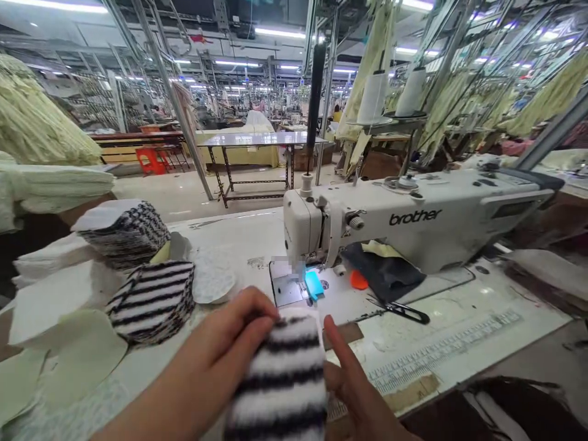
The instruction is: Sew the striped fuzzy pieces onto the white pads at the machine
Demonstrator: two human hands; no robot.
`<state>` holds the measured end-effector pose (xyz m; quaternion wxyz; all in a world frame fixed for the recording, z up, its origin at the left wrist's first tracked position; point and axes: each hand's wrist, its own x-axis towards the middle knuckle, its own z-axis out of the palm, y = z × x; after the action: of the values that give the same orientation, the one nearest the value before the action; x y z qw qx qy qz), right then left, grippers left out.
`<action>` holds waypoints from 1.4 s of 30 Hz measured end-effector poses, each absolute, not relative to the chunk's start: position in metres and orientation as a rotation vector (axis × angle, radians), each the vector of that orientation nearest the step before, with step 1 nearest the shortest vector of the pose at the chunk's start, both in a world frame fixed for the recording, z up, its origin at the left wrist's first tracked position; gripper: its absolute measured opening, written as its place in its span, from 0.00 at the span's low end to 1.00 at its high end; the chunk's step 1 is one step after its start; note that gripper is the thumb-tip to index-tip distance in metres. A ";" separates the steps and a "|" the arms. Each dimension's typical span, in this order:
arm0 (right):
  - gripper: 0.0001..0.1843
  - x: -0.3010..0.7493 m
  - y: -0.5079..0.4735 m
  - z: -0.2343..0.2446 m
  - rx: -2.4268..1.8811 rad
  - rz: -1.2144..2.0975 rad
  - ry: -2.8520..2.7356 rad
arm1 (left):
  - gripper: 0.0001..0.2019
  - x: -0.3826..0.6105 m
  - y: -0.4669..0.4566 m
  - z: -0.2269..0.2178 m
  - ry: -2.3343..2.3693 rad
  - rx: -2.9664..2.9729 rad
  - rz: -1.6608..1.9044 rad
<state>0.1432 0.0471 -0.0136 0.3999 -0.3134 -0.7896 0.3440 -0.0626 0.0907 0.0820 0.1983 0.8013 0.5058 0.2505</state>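
Fuzzy white fabric piece [278, 383] (black crosswise stripes), held upright.

Head-worn cam, looking forward and down over the bench [441, 349] from just above it. The left hand [206, 349] and right hand [351, 386] sit close at the frame's bottom, factory floor [160, 196] stretching far off up top.

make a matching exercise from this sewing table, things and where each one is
Things:
1 left hand
2 black-handled snips
3 nearer striped fabric stack
4 orange-red stool

Places:
A on the floor, far back
B on the table, in front of the sewing machine
C gripping a striped fabric piece
D on the table, left of the needle plate

Pairs: 1-C, 2-B, 3-D, 4-A
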 end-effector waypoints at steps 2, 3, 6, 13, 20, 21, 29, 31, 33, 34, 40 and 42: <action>0.42 0.147 0.046 -0.017 -0.808 0.822 -1.940 | 0.09 -0.037 0.115 0.065 1.350 2.143 0.592; 0.35 0.149 0.048 -0.019 -0.809 0.758 -1.947 | 0.08 -0.029 0.126 0.056 1.353 2.135 0.544; 0.21 0.153 0.056 -0.020 -0.837 0.526 -2.052 | 0.06 -0.019 0.147 0.029 1.422 2.167 0.470; 0.12 0.150 0.069 -0.023 -1.016 0.158 -2.132 | 0.05 -0.029 0.147 0.018 1.490 2.188 0.388; 0.11 0.146 0.066 -0.018 -1.043 0.146 -2.168 | 0.06 -0.039 0.148 0.020 1.522 2.192 0.385; 0.10 0.146 0.064 -0.017 -1.015 0.136 -2.161 | 0.06 -0.039 0.148 0.019 1.521 2.196 0.394; 0.11 0.147 0.060 -0.025 -1.049 0.154 -2.169 | 0.05 -0.041 0.147 0.008 1.526 2.247 0.451; 0.11 0.148 0.061 -0.025 -1.058 0.165 -2.170 | 0.04 -0.042 0.148 0.006 1.512 2.270 0.463; 0.11 0.150 0.063 -0.025 -1.052 0.178 -2.174 | 0.04 -0.042 0.148 0.004 1.500 2.280 0.472; 0.11 0.152 0.063 -0.024 -1.050 0.189 -2.180 | 0.04 -0.042 0.148 0.004 1.501 2.282 0.474; 0.10 0.157 0.062 -0.024 -1.071 0.279 -2.238 | 0.04 -0.042 0.146 0.005 1.504 2.306 0.479; 0.10 0.158 0.062 -0.022 -1.066 0.302 -2.243 | 0.04 -0.042 0.145 0.007 1.511 2.310 0.470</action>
<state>0.1577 0.0617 -0.0223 0.3145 -0.4043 -0.8512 0.1144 -0.0418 0.1454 0.0065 0.1699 0.8131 0.5317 0.1655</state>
